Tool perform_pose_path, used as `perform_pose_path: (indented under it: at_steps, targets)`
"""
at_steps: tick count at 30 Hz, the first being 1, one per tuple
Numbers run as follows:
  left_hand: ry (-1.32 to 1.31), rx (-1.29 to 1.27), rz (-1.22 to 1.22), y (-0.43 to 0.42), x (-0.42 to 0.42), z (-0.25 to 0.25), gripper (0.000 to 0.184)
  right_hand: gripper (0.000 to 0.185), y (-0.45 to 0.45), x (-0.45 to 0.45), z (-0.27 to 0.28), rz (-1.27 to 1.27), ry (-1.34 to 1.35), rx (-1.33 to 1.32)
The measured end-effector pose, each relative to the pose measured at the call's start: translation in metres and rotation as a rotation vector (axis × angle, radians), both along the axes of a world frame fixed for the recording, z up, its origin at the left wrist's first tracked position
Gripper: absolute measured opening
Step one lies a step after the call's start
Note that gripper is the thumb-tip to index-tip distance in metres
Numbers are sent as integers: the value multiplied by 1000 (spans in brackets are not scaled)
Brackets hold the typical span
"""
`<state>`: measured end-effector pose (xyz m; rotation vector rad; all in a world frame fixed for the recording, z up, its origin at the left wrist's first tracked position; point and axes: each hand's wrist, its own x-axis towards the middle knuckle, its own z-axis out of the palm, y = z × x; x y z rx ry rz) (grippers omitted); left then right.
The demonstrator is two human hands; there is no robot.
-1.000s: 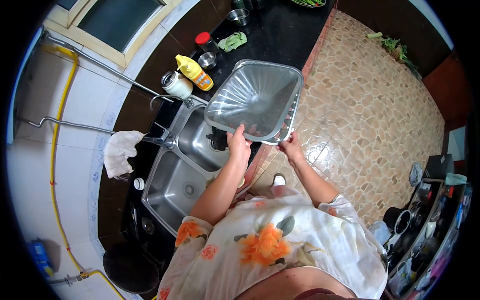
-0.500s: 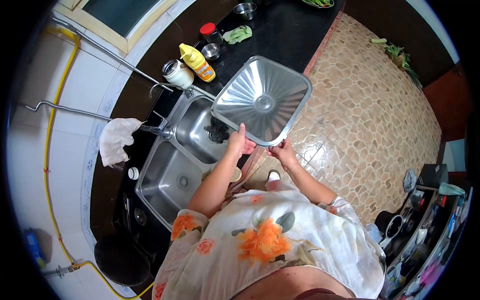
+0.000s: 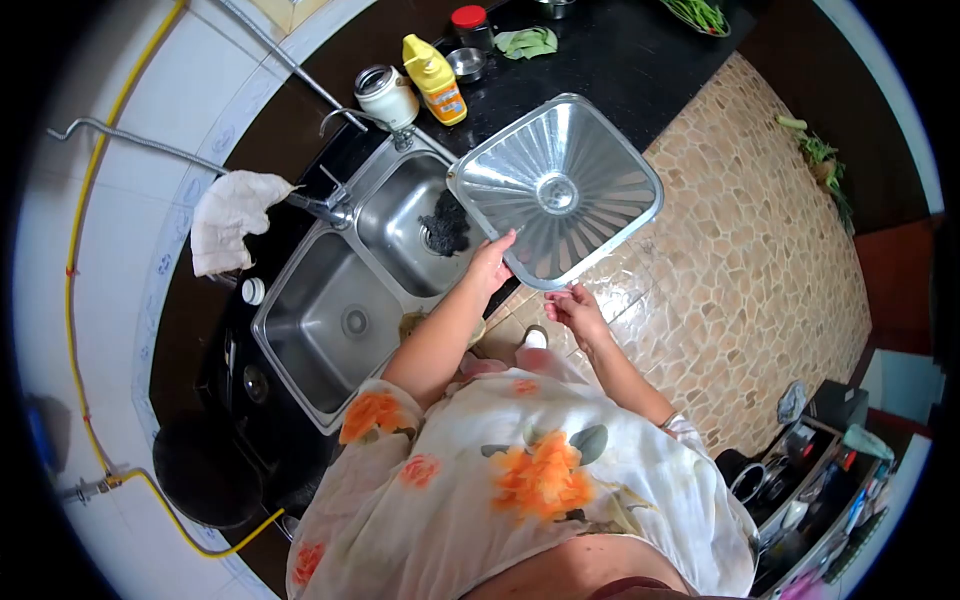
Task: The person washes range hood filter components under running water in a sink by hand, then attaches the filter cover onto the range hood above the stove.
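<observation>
A shiny rectangular metal tray (image 3: 600, 150) with rounded corners, a raised round centre and a radiating stripe pattern is tilted in front of me, beside the sink and over the counter's edge. My left hand (image 3: 492, 262) is closed on its near left side, thumb on top and fingers partly hidden beneath. At the near corner, the curled fingers of my right hand (image 3: 578, 312) pinch the rim. Left of the tray is a double steel sink (image 3: 330, 335), with a dark, crumpled clump (image 3: 447, 225) in its farther basin.
Behind the sink stand a white jar (image 3: 387, 97), a yellow bottle (image 3: 437, 82), a steel bowl (image 3: 466, 66) and a red-lidded jar (image 3: 472, 28). A white cloth (image 3: 232, 220) hangs by the faucet (image 3: 325, 207). A crowded rack (image 3: 810, 480) stands at right on the stone-patterned floor (image 3: 760, 250).
My view has shifted, so the sink and counter appear lower or farther over. The tray sits slightly up and right in view, and both hands remain at its near edges.
</observation>
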<state>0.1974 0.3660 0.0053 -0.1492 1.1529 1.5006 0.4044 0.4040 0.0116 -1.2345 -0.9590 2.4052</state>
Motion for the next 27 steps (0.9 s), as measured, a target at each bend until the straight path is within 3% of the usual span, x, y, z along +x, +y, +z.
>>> perform_pose_path:
  at_steps: [5, 6, 12, 15, 19, 21, 25, 27]
  targets:
    - [-96, 163, 169, 2, 2, -25, 37, 35, 10, 24, -6, 150, -95, 33]
    - [-66, 181, 181, 4, 5, -21, 37, 41, 12, 30, -7, 115, -104, 14]
    - [52, 192, 253, 6, 19, -4, 36, 33, 35, 68, -19, 13, -263, -40]
    - [137, 215, 237, -12, 22, -4, 42, 31, 55, 82, -28, -14, -213, -18]
    - [79, 179, 265, -77, 15, 41, 51, 23, 90, 90, -36, -88, 30, -64]
    - [35, 296, 263, -118, 8, 48, 50, 28, 105, 90, -43, -145, 120, -78]
    - [67, 251, 311, -205, 5, 99, 48, 38, 81, 29, 14, -261, 115, 52]
    - [132, 274, 314, -251, 8, 118, 44, 46, 55, -4, 54, -69, 121, 110]
